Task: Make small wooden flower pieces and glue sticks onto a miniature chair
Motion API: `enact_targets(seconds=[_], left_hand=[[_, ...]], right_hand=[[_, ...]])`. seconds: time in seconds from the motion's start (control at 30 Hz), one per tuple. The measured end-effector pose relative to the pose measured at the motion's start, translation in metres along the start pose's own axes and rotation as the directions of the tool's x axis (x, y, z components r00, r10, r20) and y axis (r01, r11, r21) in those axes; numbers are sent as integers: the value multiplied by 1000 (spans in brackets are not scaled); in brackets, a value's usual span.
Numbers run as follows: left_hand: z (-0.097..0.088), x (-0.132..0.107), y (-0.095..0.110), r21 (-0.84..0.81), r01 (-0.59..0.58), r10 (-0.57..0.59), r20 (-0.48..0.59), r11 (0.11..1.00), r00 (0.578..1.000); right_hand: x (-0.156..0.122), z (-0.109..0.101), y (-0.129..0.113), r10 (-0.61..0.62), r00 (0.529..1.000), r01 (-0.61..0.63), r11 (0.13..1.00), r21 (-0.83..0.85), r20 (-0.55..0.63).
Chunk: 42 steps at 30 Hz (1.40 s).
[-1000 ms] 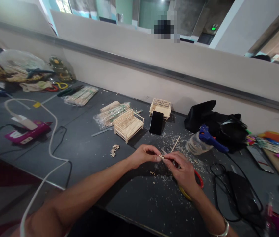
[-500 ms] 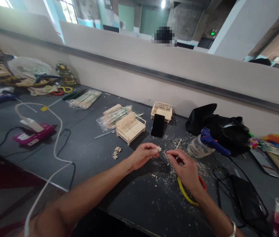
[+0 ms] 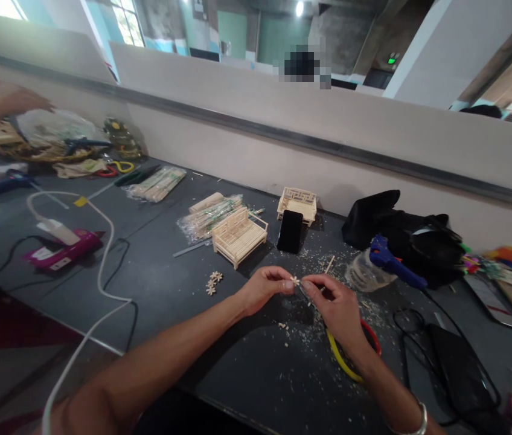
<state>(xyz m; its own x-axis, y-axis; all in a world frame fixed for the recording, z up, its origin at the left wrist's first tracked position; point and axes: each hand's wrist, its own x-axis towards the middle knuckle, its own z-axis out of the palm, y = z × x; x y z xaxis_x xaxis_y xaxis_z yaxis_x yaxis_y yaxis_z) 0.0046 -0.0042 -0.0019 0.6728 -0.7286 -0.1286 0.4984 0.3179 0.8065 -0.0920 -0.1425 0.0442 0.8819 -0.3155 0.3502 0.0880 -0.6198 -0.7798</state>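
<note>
My left hand (image 3: 262, 289) pinches a tiny pale wooden flower piece (image 3: 295, 281) above the dark table (image 3: 160, 272). My right hand (image 3: 335, 305) is closed on scissors with yellow and red handles (image 3: 344, 356); their blades point at the flower piece. Wood shavings (image 3: 310, 329) lie scattered under both hands. More small wooden flowers (image 3: 213, 282) rest to the left of my left hand. A miniature wooden bench (image 3: 239, 235) stands just beyond.
A black phone (image 3: 290, 231) leans on a small wooden frame (image 3: 297, 203). A blue glue gun (image 3: 394, 266), black bag (image 3: 401, 232), cables (image 3: 446, 356), stick packs (image 3: 208, 214) and a pink device (image 3: 63, 248) surround the spot. Another person's hand (image 3: 6, 99) reaches at far left.
My hands drew apart half a second ago and have come together again at the flower piece. Another person's hand has come into view at the far left.
</note>
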Motion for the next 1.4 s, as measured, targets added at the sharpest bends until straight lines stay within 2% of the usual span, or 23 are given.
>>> enact_targets(seconds=[0.5,1.1,1.33,1.4], left_hand=[[0,-2,0,93,-15,14,11,996,1000],[1,-1,-1,88,-23,22,6,996,1000],[1,1,2,121,-69,70,-4,990,998],[1,0,3,132,-89,90,2,987,996]], right_hand=[[-1,1,-1,-24,999,24,1000,5,23],[-1,2,2,-28,998,29,1000,-6,50],[0,-10,2,6,998,-8,999,-34,-58],[-5,-12,2,17,998,-19,999,-34,-58]])
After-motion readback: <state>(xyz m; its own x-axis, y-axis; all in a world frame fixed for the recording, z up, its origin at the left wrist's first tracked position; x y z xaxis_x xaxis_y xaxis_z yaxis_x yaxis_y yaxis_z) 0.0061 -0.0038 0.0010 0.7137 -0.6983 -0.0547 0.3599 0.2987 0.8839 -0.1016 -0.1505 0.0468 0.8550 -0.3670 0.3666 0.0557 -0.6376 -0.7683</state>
